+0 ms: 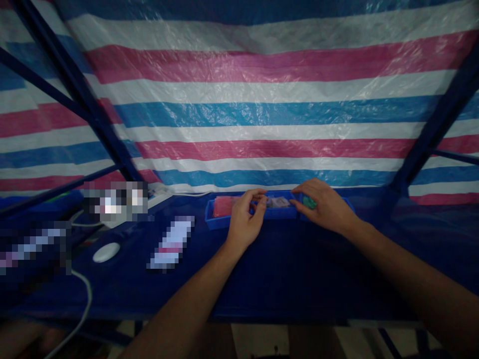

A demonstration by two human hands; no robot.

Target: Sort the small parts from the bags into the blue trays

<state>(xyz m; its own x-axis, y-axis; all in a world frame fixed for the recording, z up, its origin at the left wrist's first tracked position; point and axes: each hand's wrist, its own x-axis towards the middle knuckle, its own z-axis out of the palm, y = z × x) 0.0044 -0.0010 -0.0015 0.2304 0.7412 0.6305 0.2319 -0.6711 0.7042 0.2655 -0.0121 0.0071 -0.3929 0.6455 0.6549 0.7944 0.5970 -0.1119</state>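
The person's left hand (246, 220) sits just right of the frame's centre, its fingers curled and thumb and fingertips drawn close together over the near rim of a long blue tray (219, 222); whether anything is pinched between them cannot be told in the dim light. The right hand (322, 207), a little further right and at the same height, lies palm down with loosely bent fingers over a green piece (309, 202) at the right part of the tray, touching it, though it is not clear whether it is gripped. Between the two hands a pale item (279, 202) lies in the tray, and left of the left hand the tray holds a pink stack (223, 205). The tray stands at the far edge of a table covered in dark blue cloth (299, 269). In the lower left of the frame a white mouse (107, 252) rests on the cloth, with a white cable (85, 299) curving below it. Behind everything hangs a tarpaulin (262, 99) striped pink, white and blue, crossed at the left and right edges by dark blue frame bars (75, 85).
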